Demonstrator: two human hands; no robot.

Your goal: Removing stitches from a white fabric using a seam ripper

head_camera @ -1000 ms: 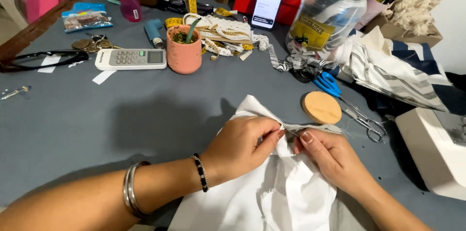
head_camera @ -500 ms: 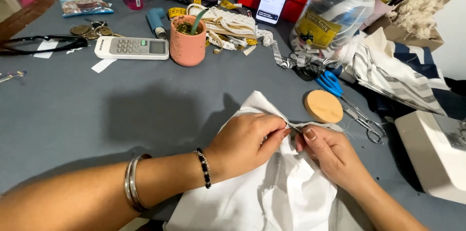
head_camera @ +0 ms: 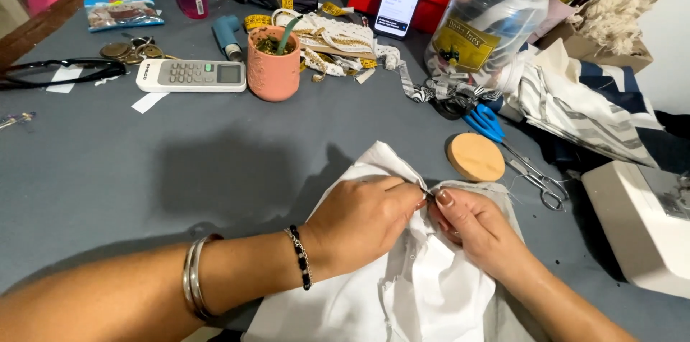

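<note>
White cloth (head_camera: 424, 292): pinched between left hand (head_camera: 363, 223) and right hand (head_camera: 478, 230); wooden disc (head_camera: 475, 156) near.

Left hand (head_camera: 363, 223) shifted slightly right along the white cloth (head_camera: 431, 299), thumb and finger now pinched tight against the right hand (head_camera: 474, 230), fold between them drawn narrower, view tipped a little lower.

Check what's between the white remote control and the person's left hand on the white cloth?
Head view: only bare grey tabletop lies between the white remote control and the left hand pinching the white cloth.
</note>
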